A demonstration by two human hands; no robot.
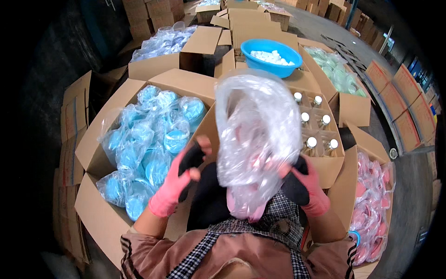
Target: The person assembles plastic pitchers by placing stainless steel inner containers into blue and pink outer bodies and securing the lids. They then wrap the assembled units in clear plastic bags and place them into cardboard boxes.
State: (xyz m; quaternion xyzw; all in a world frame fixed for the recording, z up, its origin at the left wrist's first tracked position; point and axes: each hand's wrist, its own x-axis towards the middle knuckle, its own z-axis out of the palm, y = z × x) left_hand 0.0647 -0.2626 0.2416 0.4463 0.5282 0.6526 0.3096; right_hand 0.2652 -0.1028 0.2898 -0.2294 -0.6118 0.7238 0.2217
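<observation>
A large clear plastic bag (260, 116) hangs before my chest, puffed up, with pink pieces (253, 204) showing through its lower part. My right hand (304, 186), in a pink and black fingerless glove, holds the bag's right side, its fingertips against the film. Just left of the bag is my left hand (186, 169), gloved the same way, with thumb and fingers apart and nothing in it. Its nearest neighbour is an open carton (104, 228) filled with light-blue round plastic items (155, 169) in clear bags. The exact shape of the pink pieces is hidden by the crinkled film.
Beyond the bag, a divided carton holds several glass bottles (311, 144) with white caps. A blue basin (267, 44) of small white pieces stands behind it. Cartons of bagged pink (369, 214), green (332, 67) and purplish items (162, 42) surround me. Stacked boxes (402, 107) line the right.
</observation>
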